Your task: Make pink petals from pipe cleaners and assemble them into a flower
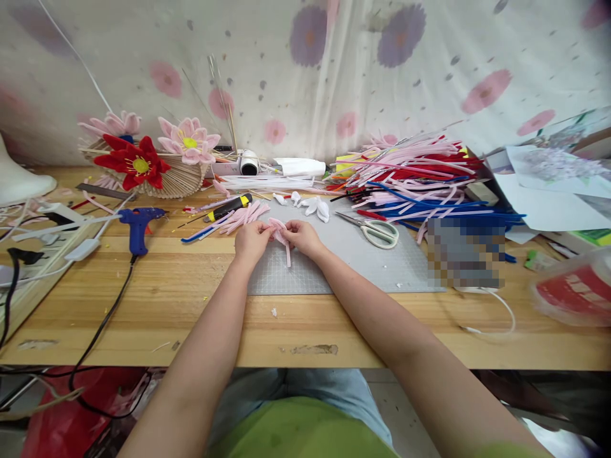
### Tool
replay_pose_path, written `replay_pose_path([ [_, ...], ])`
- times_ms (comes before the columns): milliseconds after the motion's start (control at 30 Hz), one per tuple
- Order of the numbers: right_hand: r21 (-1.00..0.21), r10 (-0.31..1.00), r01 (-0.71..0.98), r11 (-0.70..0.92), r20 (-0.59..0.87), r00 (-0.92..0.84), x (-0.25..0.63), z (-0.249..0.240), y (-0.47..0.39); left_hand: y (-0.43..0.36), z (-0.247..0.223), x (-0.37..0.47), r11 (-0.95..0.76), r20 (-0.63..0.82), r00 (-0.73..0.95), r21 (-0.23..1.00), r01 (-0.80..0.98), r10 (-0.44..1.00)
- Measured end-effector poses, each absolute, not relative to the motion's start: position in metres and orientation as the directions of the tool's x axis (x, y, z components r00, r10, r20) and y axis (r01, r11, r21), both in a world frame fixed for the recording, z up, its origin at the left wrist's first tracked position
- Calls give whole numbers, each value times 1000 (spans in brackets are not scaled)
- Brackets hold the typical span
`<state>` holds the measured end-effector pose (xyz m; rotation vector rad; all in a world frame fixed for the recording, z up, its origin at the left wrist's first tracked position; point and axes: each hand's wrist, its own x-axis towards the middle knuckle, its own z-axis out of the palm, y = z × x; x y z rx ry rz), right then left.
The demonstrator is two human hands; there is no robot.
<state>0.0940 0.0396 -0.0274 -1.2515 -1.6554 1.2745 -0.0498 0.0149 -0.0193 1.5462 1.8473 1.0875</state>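
Between my two hands is a bent pink pipe cleaner (278, 228), with one straight end hanging down over the grey cutting mat (382, 270). The fingers of my left hand (252, 243) pinch it from the left. My right hand (304, 238) grips it from the right with thumb and fingers together. Just left of my left hand lies a bundle of cut pink pipe cleaners (241, 219). Behind my hands, small white petal shapes (316, 208) rest on the mat. Scissors (380, 233) with pale green handles lie to the right.
A blue glue gun (138, 228) with a black cord is on the left. Fuzzy red (138, 164) and pink flowers (189, 138) stand at the back. Heaped pipe cleaners (410, 168), papers (548, 184) and a red-and-white tub (575, 289) occupy the right. A box cutter (229, 207) lies behind the bundle.
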Motion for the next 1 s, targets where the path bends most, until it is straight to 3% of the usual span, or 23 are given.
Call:
replay_pose_path([
  [267,-925,973,361,118,36,-227,95,-29,42,9,-11,-44,-6,141,-182,805,593,973],
  [500,-964,954,255,78,-2,-299,93,-29,41,8,-12,-39,28,171,-231,743,669,958],
  [633,-989,917,148,9,-51,-396,93,-19,36,10,-17,-33,-70,249,-288,855,515,925],
  [800,-991,911,134,15,-42,-410,93,-19,35,17,-25,-30,-99,155,-232,967,237,960],
  [1000,-998,899,69,-3,-33,-437,93,-22,36,18,-25,-29,-64,83,-203,993,100,976],
])
